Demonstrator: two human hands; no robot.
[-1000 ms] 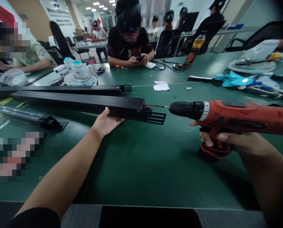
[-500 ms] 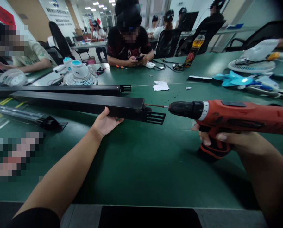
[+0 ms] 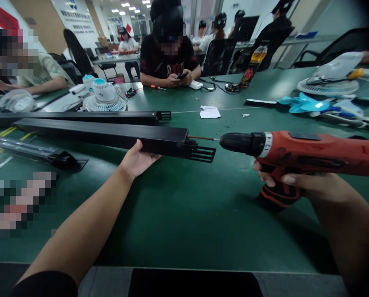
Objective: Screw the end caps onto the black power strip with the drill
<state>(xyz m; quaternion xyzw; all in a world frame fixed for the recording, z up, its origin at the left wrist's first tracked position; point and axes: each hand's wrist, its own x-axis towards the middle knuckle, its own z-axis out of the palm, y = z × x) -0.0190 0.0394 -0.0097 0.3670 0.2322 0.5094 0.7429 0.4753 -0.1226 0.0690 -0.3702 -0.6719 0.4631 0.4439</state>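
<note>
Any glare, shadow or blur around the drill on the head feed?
Head view: drill fairly sharp, dial digits readable; dark shadow on the green table beneath it; pale glare toward the table's far side; upper right corner blacked out; blocky patches at the left edge.

Parts of the wearer in view. Lower left of the frame: a plain black sleeve (image 3: 50, 284), its hem curving across the arm; beyond it, the left forearm (image 3: 88, 222) and left hand (image 3: 141, 161) are bare. Right side: the right hand (image 3: 319, 185), also bare, its thumbnail (image 3: 289, 178) short; the right forearm (image 3: 342, 218) fades into shadow. Bottom centre: a black shape (image 3: 197, 283), whether clothing or seat I cannot tell.
</note>
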